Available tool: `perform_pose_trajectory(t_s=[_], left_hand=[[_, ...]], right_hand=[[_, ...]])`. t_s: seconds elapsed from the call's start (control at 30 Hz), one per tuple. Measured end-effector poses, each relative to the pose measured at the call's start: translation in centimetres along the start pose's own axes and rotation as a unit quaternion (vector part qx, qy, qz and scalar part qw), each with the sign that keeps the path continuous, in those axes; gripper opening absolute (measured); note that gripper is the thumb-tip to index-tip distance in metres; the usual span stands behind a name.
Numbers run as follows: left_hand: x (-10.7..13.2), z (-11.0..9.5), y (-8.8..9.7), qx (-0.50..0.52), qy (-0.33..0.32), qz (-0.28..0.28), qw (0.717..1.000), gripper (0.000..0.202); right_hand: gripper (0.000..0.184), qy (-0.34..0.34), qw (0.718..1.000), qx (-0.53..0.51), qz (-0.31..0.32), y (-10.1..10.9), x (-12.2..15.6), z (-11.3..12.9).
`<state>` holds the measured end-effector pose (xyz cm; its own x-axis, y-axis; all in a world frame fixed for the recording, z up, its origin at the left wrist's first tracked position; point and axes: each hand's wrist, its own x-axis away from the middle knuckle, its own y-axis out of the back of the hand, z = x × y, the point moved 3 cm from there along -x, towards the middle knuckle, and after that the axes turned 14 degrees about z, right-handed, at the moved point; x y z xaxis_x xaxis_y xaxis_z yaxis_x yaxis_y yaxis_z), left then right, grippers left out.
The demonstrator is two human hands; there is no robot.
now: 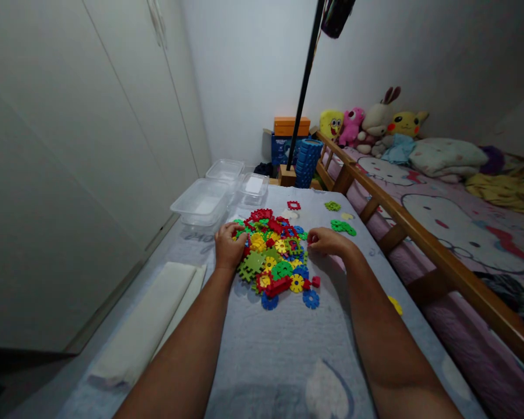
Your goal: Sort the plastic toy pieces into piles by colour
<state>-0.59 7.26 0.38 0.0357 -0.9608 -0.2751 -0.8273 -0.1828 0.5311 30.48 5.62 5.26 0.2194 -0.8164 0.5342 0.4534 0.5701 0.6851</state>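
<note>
A heap of colourful plastic building pieces [273, 250] lies on the cloth-covered table, with gear-like discs, square frames and notched plates in red, yellow, green and blue. My left hand [229, 247] rests against the heap's left edge, thumb and fingers apart, and grips nothing that I can see. On the other side, my right hand [326, 241] is just off the heap with its fingers curled together. A bit of red shows at its fingertips, too small to name. Two blue discs [311, 299] lie at the near edge of the heap.
Clear plastic boxes [205, 201] stand at the far left. A folded white cloth [152, 317] lies by my left forearm. Green pieces [343, 227], a red frame [294, 205] and a yellow piece [395, 305] lie apart. A wooden bed rail [402, 221] runs along the right.
</note>
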Motion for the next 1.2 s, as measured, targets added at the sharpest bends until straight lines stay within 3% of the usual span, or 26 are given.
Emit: perform_pose_trajectory(t_s=[0.1,0.2,0.3,0.57,0.77,0.97,1.2], left_hand=[[0.1,-0.1,0.0,-0.008,0.002,-0.004,1.0,0.016],[0.1,-0.3,-0.1,-0.022,-0.003,-0.002,1.0,0.015],[0.2,-0.5,-0.1,-0.035,-0.006,0.005,0.999,0.012],[0.2,-0.7,0.2,-0.05,0.019,-0.006,0.999,0.014],[0.3,-0.6,0.1,-0.067,0.02,0.003,0.998,0.013],[0.2,-0.5,-0.1,-0.068,0.011,0.0,0.998,0.011],[0.1,-0.3,-0.3,-0.042,0.013,0.036,0.998,0.014]], right_hand=[[0.018,0.055,0.988,-0.022,-0.139,1.6,-2.4,-0.8],[0.017,0.063,0.959,-0.045,-0.272,2.7,-5.2,-1.5],[0.021,0.048,0.935,-0.094,-0.34,3.1,-7.7,-2.2],[0.027,0.002,0.898,-0.17,-0.406,4.2,-11.6,-2.9],[0.037,-0.026,0.9,-0.167,-0.403,4.9,-13.0,-2.7],[0.043,-0.023,0.906,-0.153,-0.393,3.9,-13.1,-2.4],[0.041,-0.007,0.902,-0.124,-0.413,3.5,-12.2,-2.1]])
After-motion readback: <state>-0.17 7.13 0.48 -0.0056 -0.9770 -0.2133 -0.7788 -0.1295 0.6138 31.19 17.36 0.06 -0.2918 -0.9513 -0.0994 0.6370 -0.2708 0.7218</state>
